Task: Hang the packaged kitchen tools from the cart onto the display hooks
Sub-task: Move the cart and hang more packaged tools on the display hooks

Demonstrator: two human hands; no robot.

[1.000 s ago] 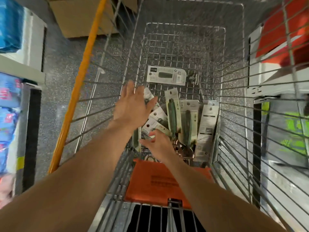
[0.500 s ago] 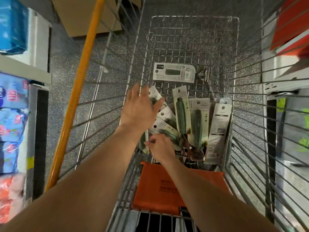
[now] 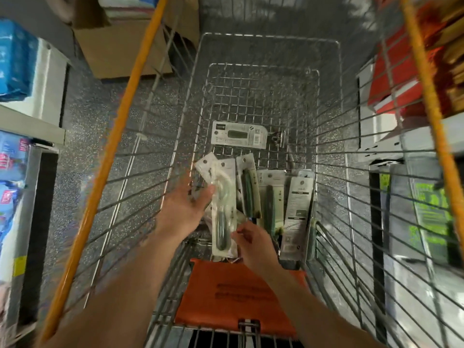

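- Orange plastic makes the flap (image 3: 233,292) at the near end of the wire cart (image 3: 266,38). Every place here is told from that flap.
- Just past the flap, the right hand (image 3: 253,244) pinches the bottom edge of a long tool pack (image 3: 223,197). Its grip is narrow, with the fingers curled on the card.
- The long tool pack points away from the flap, above the other packs. It shows a dark handle under clear plastic.
- Past the flap and a bit to its left, the left hand (image 3: 185,209) is turned palm up. Its grip is wide, and the thumb tip touches the left edge of the long tool pack. The fingers are too blurred to tell more.
- A white pack (image 3: 204,165) peeks out behind the held one, further from the flap.
- Past the flap and to its right, a green pack (image 3: 247,189), a second green pack (image 3: 270,204) and a grey pack (image 3: 297,209) lie side by side in the cart.
- Much further past the flap, a sideways pack (image 3: 238,135) lies alone on the cart bottom.
- Left of the flap, an orange rail (image 3: 118,144) runs along the cart side. A cardboard box (image 3: 120,46) sits on the floor far beyond it.
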